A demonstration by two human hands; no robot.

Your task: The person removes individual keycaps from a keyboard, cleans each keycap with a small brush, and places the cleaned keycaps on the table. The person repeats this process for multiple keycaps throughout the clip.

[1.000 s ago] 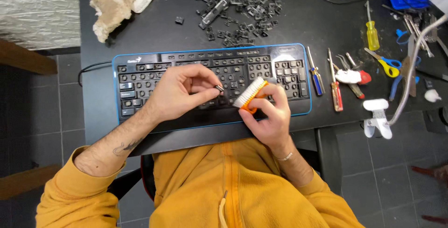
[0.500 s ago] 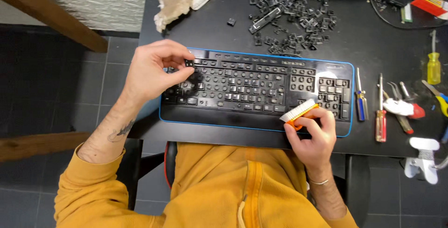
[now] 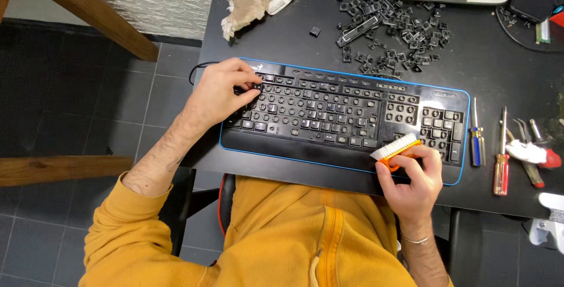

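While a second ago both hands met over the middle of the keyboard [image 3: 346,119], they have now split apart. Left hand [image 3: 226,90] has gone to the far left top corner of the board, fingers curled and pinching at a small dark keycap [image 3: 257,86] there; whether the cap is loose or seated, cannot tell. Right hand [image 3: 414,175] has dropped back to the front right edge, closed around the orange handle of a small white-bristled brush [image 3: 395,149], bristle end resting on the wrist rest, off the keys. Brushing looks paused, work moved to the left-corner keys.

Keyboard is black with a blue rim, flat on the black counter [image 3: 294,34], right in front of the person; many key sockets bare, mostly on the right side. Pile of pulled keycaps [image 3: 390,28] lies beyond it, well apart. Crumpled cloth [image 3: 247,5] at far left of the counter. Screwdrivers [image 3: 487,146] lie just beside the keyboard's right end.
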